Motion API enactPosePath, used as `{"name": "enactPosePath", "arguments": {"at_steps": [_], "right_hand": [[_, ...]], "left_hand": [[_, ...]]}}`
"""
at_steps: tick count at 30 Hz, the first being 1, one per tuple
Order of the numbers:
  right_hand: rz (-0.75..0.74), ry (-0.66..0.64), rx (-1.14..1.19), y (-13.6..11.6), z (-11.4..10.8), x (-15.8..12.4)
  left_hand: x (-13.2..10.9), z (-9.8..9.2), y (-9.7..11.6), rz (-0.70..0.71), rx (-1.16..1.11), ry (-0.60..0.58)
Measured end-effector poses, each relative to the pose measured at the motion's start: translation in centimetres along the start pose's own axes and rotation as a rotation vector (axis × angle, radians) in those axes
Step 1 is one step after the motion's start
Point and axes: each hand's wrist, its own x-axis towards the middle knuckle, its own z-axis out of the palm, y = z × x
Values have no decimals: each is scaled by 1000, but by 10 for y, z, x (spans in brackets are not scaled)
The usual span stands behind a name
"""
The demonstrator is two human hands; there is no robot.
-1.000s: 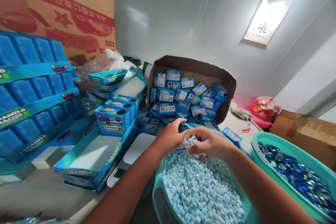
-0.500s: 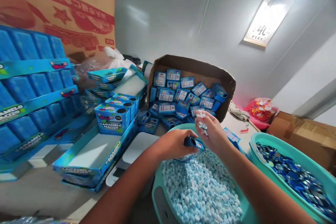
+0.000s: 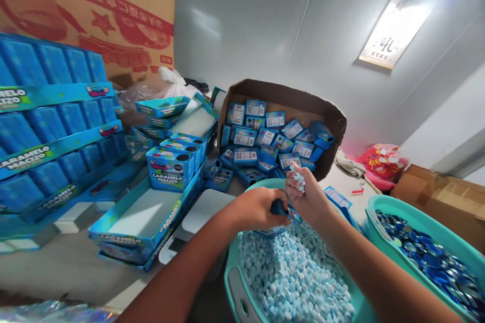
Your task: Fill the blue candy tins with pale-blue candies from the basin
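My left hand (image 3: 261, 208) is closed around a small blue candy box (image 3: 294, 214), held low over a teal tub (image 3: 242, 287). The box has a dark opening on the side facing my fingers. Beside it, my right hand (image 3: 308, 192) has its fingers curled round a handful of white and pale blue candies (image 3: 297, 178). Loose candies (image 3: 303, 277) of the same kind fill much of the tub below. The candy box is partly hidden by my left fingers.
A tilted brown carton (image 3: 333, 149) holds several blue boxes behind the tub. At left, a display tray (image 3: 132, 227) carries upright boxes beside a white scale (image 3: 202, 212). Stacked displays (image 3: 56, 111) stand farther left. Another teal tub (image 3: 373, 207) at right holds blue and silver discs.
The view has turned slightly left, so the scene sits farther right. My right fingers have closed more tightly round the candies. My left hand still holds the box.
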Motion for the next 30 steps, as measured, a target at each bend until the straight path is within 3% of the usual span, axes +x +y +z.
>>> {"name": "enactPosePath", "arguments": {"at_steps": [10, 30], "right_hand": [[72, 9, -13, 4, -3, 1], [-31, -12, -115, 6, -2, -1]], "left_hand": [[0, 0, -2, 66, -32, 1], [-1, 0, -1, 19, 16, 59]]}}
